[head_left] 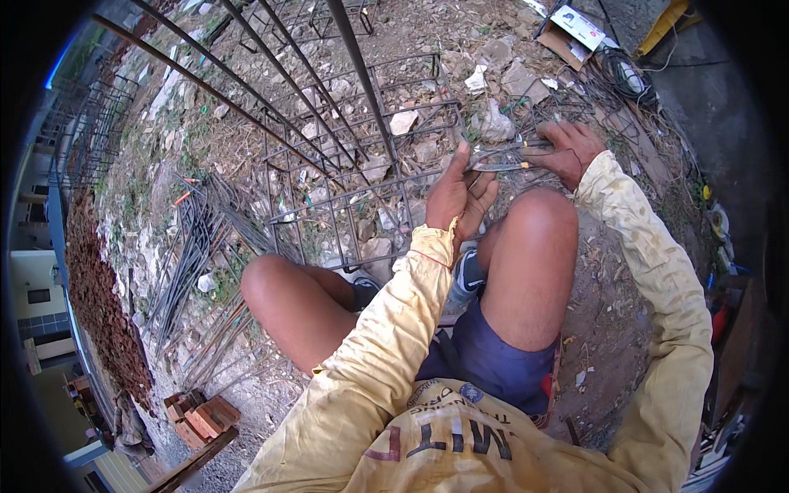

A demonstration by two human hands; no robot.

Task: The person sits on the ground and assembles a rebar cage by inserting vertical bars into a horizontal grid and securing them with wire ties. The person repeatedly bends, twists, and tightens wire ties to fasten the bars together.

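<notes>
My right hand (565, 154) is closed around one end of a pair of metal pincers (503, 156), which have small yellow patches on their two arms. The tool lies sideways above my raised right knee. At its other end is my left hand (460, 191), thumb up and fingers curled; what lies between those fingers is too small to make out. Just left of that hand stands a rebar cage (337, 201) of crossed, tied rods. Several long upright steel bars (362, 74) rise from it toward the upper left.
A bundle of cut rods (197, 238) lies on the stony ground at left, with red bricks (201, 417) nearer me. Broken stones (493, 123) are scattered beyond my hands. An open cardboard box (573, 34) and coiled black cable (629, 76) lie at far right.
</notes>
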